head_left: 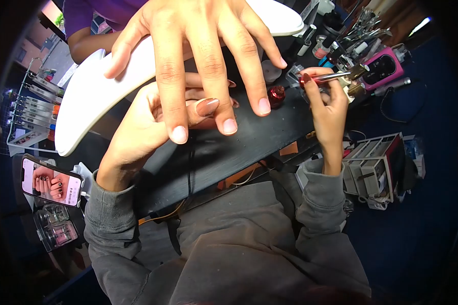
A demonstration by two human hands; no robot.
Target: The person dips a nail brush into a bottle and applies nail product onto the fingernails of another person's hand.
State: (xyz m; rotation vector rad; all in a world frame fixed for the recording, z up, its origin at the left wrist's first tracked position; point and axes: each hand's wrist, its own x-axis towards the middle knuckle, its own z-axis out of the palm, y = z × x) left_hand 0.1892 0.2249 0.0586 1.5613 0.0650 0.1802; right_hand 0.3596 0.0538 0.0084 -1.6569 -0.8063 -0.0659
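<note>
Another person's hand (203, 51) reaches in from the top, palm down, fingers spread, its nails pale and bare-looking. My left hand (142, 114) is closed around that hand's fingers from below, with my thumb lying near the middle finger and my other fingers partly hidden behind. Off to the right, my right hand (328, 101) pinches a slim red and silver nail brush (333, 76); its tip is hard to make out. Between the two hands, a small red nail polish bottle (276, 95) stands uncapped on the dark table (239, 147).
A curved white armrest (94, 107) lies under the other person's arm. At left are a phone (51, 182) showing painted nails and a rack of colour samples (35, 112). A pink device (384, 68), bottles and brushes crowd the right back. A drawer unit (374, 173) stands lower right.
</note>
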